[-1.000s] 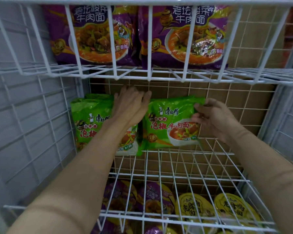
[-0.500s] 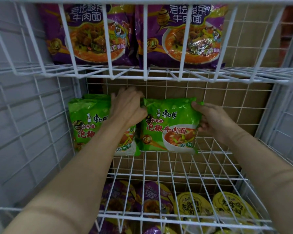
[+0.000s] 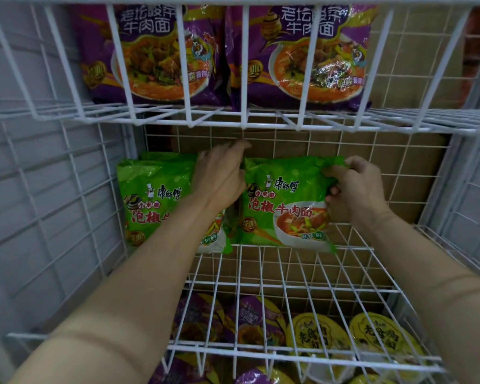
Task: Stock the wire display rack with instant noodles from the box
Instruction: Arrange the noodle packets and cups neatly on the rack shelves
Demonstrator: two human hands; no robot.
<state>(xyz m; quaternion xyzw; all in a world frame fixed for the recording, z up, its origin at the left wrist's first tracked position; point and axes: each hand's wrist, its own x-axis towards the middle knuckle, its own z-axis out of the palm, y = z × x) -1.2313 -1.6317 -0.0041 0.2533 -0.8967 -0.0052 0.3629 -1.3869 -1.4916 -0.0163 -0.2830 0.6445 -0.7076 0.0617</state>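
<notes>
Left hand (image 3: 219,178), fingers loosely spread, hides part of the left green plastic noodle packet (image 3: 155,200); right hand (image 3: 355,189) pinches the right green noodle packet (image 3: 283,206), labelled 泡椒牛肉面.

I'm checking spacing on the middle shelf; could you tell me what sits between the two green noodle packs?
In the head view, only the left hand sits between the left green pack and right green pack.

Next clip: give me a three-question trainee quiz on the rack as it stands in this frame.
1. True or false: the right hand grips the green pack standing on the middle shelf.
2. What colour are the packs on the top shelf?
3. Where is the left hand? A: between the two green packs. B: on the yellow bowls.

Key: 1 true; 2 purple; 3 A.
</notes>
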